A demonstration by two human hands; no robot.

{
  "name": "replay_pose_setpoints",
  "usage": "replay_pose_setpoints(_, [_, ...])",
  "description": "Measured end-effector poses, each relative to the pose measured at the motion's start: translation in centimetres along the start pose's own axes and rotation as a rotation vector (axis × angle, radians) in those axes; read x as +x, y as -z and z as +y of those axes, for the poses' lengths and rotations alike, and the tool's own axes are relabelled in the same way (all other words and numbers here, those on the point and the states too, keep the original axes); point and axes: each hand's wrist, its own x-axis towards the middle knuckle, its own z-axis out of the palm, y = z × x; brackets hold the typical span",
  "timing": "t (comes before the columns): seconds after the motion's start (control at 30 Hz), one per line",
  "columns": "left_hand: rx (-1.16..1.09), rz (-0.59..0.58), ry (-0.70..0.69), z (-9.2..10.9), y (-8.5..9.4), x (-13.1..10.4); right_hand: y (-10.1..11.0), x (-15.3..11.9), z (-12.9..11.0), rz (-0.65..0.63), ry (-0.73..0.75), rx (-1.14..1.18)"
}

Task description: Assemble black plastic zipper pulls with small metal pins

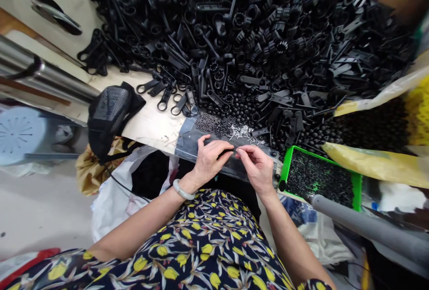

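My left hand (212, 158), with a pale bangle (183, 190) at its wrist, pinches something small and dark at the table's front edge. Close to its fingertips, my right hand (256, 165) has thumb and forefinger pressed together; what they hold is too small to name. Both hands are over a dark cloth (192, 145). Just beyond the fingers lie silver pins (241, 132), with small dark beads (214, 122) to their left. Black round pieces (243, 104) and a large heap of black plastic parts (214, 26) spread behind them.
On the right, a green tray (288, 165) holds small black pieces, near yellow plastic bags (372, 162) and a grey tube (362, 223). A black mesh cap (112, 111) lies on the table's left part. Below it hangs a white bag (112, 205).
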Motion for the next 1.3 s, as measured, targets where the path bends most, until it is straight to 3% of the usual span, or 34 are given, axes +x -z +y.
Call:
replay_pose_setpoints(0.17, [-0.027, 0.03, 0.01, -0.1, 0.0, 0.0, -0.2, 0.3, -0.4, -0.033, 0.083, -0.086])
replay_pose_setpoints(0.4, [-0.029, 0.073, 0.012, -0.4, -0.4, -0.1, -0.5, 0.1, 0.1, -0.026, 0.012, -0.061])
replay_pose_setpoints(0.87, [0.013, 0.03, -0.024, -0.2, -0.4, -0.2, -0.6, -0.2, 0.9, -0.016, 0.013, -0.097])
replay_pose_setpoints(1.3, [-0.02, 0.02, 0.046, 0.0, -0.3, 0.0, -0.8, -0.2, 0.9, -0.016, -0.018, -0.057])
